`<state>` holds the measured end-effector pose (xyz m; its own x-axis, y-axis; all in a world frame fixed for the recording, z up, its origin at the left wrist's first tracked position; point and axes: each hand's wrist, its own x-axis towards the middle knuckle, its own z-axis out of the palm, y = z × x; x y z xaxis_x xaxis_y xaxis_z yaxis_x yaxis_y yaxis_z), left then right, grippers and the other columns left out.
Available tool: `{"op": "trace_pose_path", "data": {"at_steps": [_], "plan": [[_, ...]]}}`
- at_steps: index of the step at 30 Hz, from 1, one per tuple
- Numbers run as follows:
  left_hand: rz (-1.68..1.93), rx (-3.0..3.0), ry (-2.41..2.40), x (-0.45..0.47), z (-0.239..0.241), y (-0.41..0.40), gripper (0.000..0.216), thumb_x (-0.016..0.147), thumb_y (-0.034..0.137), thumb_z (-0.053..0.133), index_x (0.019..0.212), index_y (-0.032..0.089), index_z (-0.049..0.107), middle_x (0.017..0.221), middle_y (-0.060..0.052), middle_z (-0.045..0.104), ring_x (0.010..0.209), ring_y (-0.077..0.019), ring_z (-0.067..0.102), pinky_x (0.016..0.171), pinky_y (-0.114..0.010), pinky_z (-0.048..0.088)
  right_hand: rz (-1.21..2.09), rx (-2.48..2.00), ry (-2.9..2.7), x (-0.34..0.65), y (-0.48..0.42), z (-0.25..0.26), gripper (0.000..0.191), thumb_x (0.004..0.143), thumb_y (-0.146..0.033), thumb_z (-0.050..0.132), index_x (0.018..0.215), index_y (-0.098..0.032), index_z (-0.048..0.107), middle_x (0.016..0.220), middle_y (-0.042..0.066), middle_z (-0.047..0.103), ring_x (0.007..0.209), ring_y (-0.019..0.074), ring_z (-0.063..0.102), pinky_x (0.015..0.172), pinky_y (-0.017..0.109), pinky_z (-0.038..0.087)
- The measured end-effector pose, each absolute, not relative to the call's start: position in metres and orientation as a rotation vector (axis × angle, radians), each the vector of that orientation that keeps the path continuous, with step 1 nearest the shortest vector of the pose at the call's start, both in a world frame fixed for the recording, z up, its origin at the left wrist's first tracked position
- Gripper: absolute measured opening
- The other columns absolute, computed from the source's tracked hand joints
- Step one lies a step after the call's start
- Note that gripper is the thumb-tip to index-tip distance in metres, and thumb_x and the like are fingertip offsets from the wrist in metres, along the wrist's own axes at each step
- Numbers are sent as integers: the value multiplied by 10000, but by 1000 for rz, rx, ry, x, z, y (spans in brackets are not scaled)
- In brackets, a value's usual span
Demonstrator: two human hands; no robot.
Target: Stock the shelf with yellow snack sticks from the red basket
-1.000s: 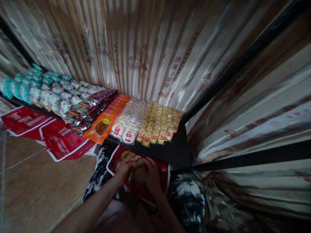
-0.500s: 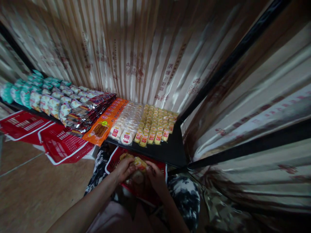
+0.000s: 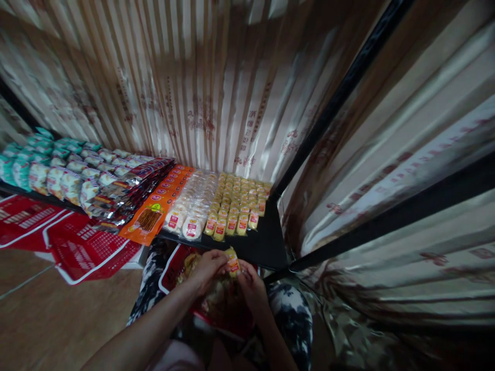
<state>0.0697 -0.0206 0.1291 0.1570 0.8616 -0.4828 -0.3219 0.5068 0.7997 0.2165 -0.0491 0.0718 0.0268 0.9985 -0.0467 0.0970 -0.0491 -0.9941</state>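
Far left of hands: flat red plastic floor baskets point(image 3: 85, 247). Up-left, on black shelf point(image 3: 266, 243): green-white snack bags point(image 3: 46, 167), dark foil packs point(image 3: 124, 183), orange flat packs point(image 3: 154, 206), round white cakes in clear wrap point(image 3: 193, 206).
Left hand point(image 3: 209, 265): fingers pinched on small yellow red-label packet point(image 3: 232, 262).
Right hand point(image 3: 249, 281): fingertips closed on same packet, opposite side.
Straight above hands: rows of yellow packets point(image 3: 240, 201).
Change: a second ago both hands were low in red lap basket point(image 3: 170, 268). Now raised, packet clear of pile, just under shelf edge.
Judged: pick-up done.
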Motion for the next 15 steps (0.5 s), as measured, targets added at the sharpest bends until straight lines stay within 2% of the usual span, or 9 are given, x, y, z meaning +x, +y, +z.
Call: {"op": "trace_pose_path", "data": {"at_steps": [5,8,11,15], "plan": [[914,912,1159,94,134,-6,177,699,313,616,708,137,602,488,43,548,421,-63,436,460,-180,337,1008,-1492,-1155,228,-46,77,330,725,-406,589,982,-201,611,942,68,690,759,196,665,684,308,547],[864,1008,1189,112,136,6,212,706,337,607,768,135,614,493,51,522,405,-60,411,430,-179,318,984,-1520,-1077,237,-41,83,415,699,-425,616,1042,-193,593,920,58,688,733,184,659,671,295,541],[924,1048,1221,131,134,19,230,723,313,598,868,135,621,590,37,560,472,-59,460,476,-167,368,1057,-1462,-996,246,-31,88,529,679,-448,629,1131,-185,550,954,63,682,742,184,659,674,300,539],[1008,1048,1287,150,126,30,308,760,250,569,1051,151,579,790,-15,630,604,-83,544,594,-193,452,967,-1471,-966,259,-5,86,477,635,-464,652,1000,-161,606,886,72,687,768,194,649,705,310,526]]}}
